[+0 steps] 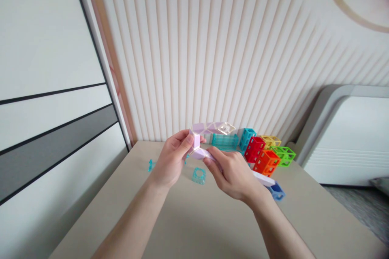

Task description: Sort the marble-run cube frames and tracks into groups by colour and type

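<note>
A lilac and white snake twist puzzle (197, 141), made of wedge-shaped segments, is held up above the table in both hands. Its upper arm reaches right to a pale, see-through diamond-shaped end. My left hand (174, 154) is closed on the bent left part, thumb on the front. My right hand (232, 172) is wrapped round the lower arm, whose far end sticks out right of the wrist. Below and between the hands lies a clear teal square piece (198, 175). Another small teal piece (151, 165) sits left of my left hand, which partly hides what is behind it.
On the right stand a red block frame (254, 149), an orange one (266, 162), a green one (285, 156), a yellow one (270, 141) and blue ones (277, 191). A clear teal box (225, 141) is against the ribbed wall (182, 48). The table (194, 226) ends at right.
</note>
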### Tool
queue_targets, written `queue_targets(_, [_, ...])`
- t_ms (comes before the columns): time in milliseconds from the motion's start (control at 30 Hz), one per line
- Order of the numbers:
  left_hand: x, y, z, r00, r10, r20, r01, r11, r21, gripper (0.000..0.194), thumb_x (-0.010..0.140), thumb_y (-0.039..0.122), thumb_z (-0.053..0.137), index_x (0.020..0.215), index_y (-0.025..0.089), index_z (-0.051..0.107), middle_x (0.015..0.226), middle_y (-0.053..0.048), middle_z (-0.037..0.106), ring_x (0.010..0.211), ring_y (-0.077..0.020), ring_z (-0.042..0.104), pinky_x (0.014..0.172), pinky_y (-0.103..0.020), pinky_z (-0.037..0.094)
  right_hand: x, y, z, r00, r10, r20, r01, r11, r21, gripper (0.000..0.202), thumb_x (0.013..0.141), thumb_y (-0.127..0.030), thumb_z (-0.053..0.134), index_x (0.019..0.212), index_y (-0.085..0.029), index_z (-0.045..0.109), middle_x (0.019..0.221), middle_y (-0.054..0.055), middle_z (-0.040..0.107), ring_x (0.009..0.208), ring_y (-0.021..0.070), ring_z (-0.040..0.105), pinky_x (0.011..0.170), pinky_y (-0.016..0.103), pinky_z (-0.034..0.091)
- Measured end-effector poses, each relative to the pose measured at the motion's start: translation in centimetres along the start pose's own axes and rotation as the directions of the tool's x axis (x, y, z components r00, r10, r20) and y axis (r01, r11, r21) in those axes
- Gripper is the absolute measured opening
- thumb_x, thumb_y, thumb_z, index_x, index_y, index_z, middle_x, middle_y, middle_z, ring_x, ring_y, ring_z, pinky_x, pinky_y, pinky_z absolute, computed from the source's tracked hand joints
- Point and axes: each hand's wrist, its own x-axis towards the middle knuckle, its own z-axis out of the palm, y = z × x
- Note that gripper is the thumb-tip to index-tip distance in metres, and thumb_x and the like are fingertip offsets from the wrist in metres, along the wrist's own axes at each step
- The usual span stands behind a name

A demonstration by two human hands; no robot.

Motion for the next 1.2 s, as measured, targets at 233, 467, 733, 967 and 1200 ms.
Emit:
queue_targets(233, [0.0,-0.9,0.6,0.999,0.036,0.010,-0.033,0.982,-0.186,0.036,0.083,0.050,0.077,0.101,0.019,0.071,0.096,-0.006,0.077,0.091,-0.0220,0.073,0.079,-0.033,0.057,0.0,-0.2,0.0,0.997,0.068,0.046,-0.079,0.938,0.339,0.035,0.106,-0.046,0.040,0.082,-0.022,0.049,0.063,-0.004,0.050,0.055,0.0118,0.045,0.056,0.027,0.026])
queue_targets(467, [-0.1,-1.2,1.2,0.983,0.181,-0.031,-0.182,0.945,-0.271,0.026,0.088,0.039,0.075,0.106,0.022,0.071,0.105,-0.004,0.075,0.101,-0.0210,0.072,0.088,-0.033,0.056,-0.1,0.3,0.8,0.932,0.136,0.336,-0.362,0.383,0.850,0.048,0.101,-0.064,0.039,0.085,-0.021,0.052,0.052,-0.009,0.038,0.038,0.0078,0.028,0.036,0.020,0.026])
queue_targets(733, [0.3,-0.7,-0.6,0.983,0.157,0.093,-0.146,0.982,-0.117,0.027,0.090,0.037,0.072,0.112,0.021,0.069,0.112,-0.008,0.074,0.099,-0.0204,0.070,0.083,-0.029,0.053,-0.1,0.2,0.2,0.928,0.201,0.313,-0.372,0.463,0.805,0.047,0.100,-0.063,0.043,0.096,-0.019,0.058,0.051,-0.008,0.048,0.039,0.0086,0.043,0.039,0.018,0.035])
queue_targets(967, [0.5,0.9,-2.7,0.993,0.083,0.085,-0.084,0.996,0.015,0.041,0.086,0.041,0.076,0.121,0.021,0.070,0.114,-0.008,0.075,0.105,-0.0210,0.068,0.090,-0.029,0.051,-0.6,1.4,-1.0,0.885,0.201,0.420,-0.436,0.675,0.595,0.049,0.102,-0.063,0.037,0.091,-0.020,0.057,0.056,-0.007,0.051,0.041,0.0077,0.044,0.041,0.019,0.033])
queue_targets(1200, [0.7,0.2,-2.4,0.996,0.092,0.009,-0.091,0.962,0.256,0.034,0.085,0.037,0.077,0.116,0.022,0.072,0.115,-0.008,0.075,0.106,-0.0216,0.066,0.093,-0.030,0.048,-0.2,0.5,-0.7,0.955,0.237,0.177,-0.286,0.891,0.351,0.037,0.106,-0.047,0.039,0.097,-0.020,0.063,0.072,0.000,0.064,0.062,0.0142,0.060,0.056,0.024,0.037])
